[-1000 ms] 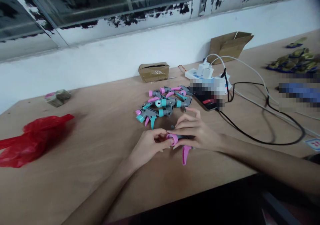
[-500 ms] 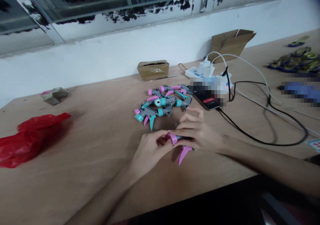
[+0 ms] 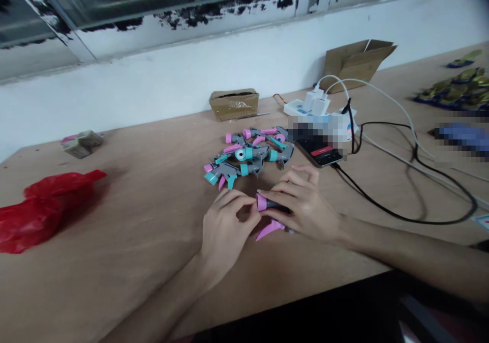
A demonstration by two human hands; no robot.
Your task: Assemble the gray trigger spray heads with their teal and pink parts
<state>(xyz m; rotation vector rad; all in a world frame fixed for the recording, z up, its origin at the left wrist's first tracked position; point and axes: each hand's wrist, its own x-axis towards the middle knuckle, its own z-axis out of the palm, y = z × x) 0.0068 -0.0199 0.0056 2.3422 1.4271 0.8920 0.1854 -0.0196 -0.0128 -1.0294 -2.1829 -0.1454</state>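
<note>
My right hand is closed around a trigger spray head with a dark grey body, a pink collar and a pink trigger. The collar faces left, and the trigger sticks out below my fingers. Thumb and forefinger of my left hand pinch together right at the collar's open end. Whatever lies between those fingertips is too small or hidden to make out. Just beyond my hands lies a pile of spray heads, grey with pink or teal collars and triggers.
A phone on a black cable lies right of the pile, near a power strip with white chargers. Behind are a small cardboard box and an open carton. A red plastic bag lies left. Gold-and-blue pieces sit far right.
My left hand has drawn back a little from the collar, its fingertips now at the open end. The spray head has turned slightly, its trigger swinging left, still in my right hand.
</note>
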